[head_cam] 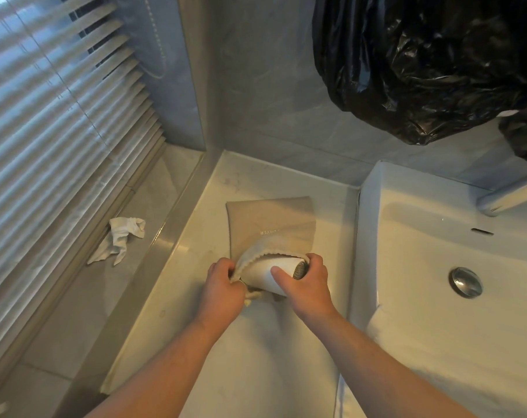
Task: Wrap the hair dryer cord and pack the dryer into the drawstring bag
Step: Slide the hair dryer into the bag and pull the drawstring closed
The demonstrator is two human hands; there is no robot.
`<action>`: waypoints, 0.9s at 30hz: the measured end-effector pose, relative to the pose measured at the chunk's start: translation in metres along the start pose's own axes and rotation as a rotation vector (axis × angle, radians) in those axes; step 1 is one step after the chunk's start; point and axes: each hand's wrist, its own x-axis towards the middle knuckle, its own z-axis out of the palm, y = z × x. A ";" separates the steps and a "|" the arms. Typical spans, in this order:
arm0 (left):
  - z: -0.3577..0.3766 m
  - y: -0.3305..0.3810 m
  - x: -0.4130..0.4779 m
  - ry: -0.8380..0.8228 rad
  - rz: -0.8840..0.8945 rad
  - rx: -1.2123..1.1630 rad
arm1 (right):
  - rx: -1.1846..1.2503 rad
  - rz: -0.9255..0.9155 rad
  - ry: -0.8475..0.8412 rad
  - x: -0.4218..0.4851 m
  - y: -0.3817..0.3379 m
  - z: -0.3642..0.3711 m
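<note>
A beige drawstring bag (pixel 271 224) lies flat on the pale counter (pixel 256 357), its mouth facing me. The white hair dryer (pixel 279 271) sits in that mouth, with its body and mesh end still showing. My left hand (pixel 224 286) pinches the gathered rim of the bag on the left side. My right hand (pixel 307 282) grips the dryer's mesh end, thumb laid across the white body, fingers also over the bag's right rim. The cord is hidden.
A white sink basin (pixel 437 267) with a metal drain (pixel 466 281) and tap (pixel 509 197) stands to the right. A black plastic bag (pixel 422 61) hangs above it. A crumpled white cloth (pixel 120 239) lies on the ledge below the window blinds (pixel 54 131).
</note>
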 end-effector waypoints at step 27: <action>-0.001 -0.049 -0.006 -0.127 0.032 0.242 | -0.262 0.004 -0.180 -0.007 0.061 -0.019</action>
